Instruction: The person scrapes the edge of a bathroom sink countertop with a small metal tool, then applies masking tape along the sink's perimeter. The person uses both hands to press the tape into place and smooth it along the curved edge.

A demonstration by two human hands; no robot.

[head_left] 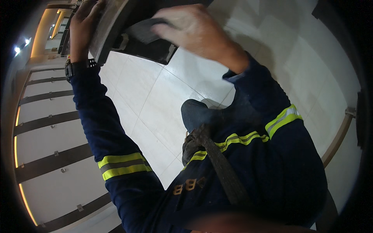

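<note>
At the upper left my left hand (83,25), with a dark watch (69,70) at its wrist, is closed at the outer edge of a grey board (110,29). Some of its fingers are cut off by the frame's top. My right hand (190,29), pale with dust, pinches a flat dark grey sheet that looks like sandpaper (144,31). That sheet lies over the dark inner side of the board's structure; whether it touches is hard to tell. Below it a black panel (149,50) with scuffed, pale patches ends in a square corner.
Pale floor tiles (151,105) spread beneath. A row of white locker-like doors (54,132) with dark strips and yellow lights lines the left. A strap (223,167) crosses my chest. On the right, a brown rail (338,139) runs along the wall.
</note>
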